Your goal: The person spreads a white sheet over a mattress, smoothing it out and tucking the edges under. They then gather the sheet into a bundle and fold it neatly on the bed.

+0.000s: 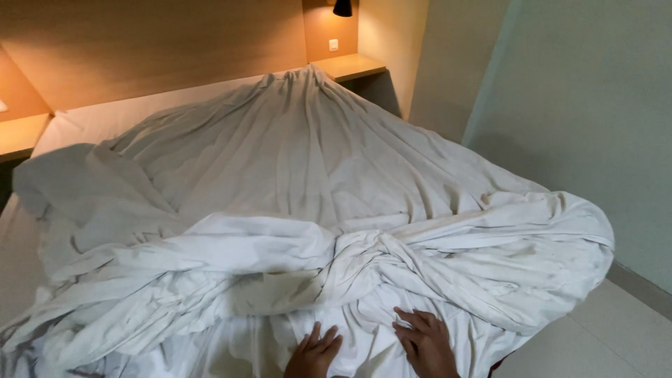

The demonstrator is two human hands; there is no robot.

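Bottom centre of frame: both hands flat on the white sheet [301, 182], palms down at the near edge of the bed [17, 259]. Left hand [313, 355] sits just left of centre, fingers [329, 343] spread a little, pressed onto the cloth, nothing pinched. Right hand [425, 343] just beside it to the right, fingers fanned wider, also lying flat on the fabric, not gripping. Hands are near each other but apart.

Sheet covers most of the bed, v. rumpled. Just above the hands a thick twisted roll of it runs left to right across the lower half of the frame, w/ a knot-like bunch at centre. Beyond that the cloth fans up in long creases to a point at upper centre, by the wooden headboard [154, 49]. Bare mattress shows at upper left.

Wooden side shelf [350, 66] at upper centre-right, wall lamp [342, 8] above it, small white switch [334, 45] between. Another shelf [21, 133] at far left. Pale wall [581, 105] on the right; tiled floor [595, 336] at lower right.
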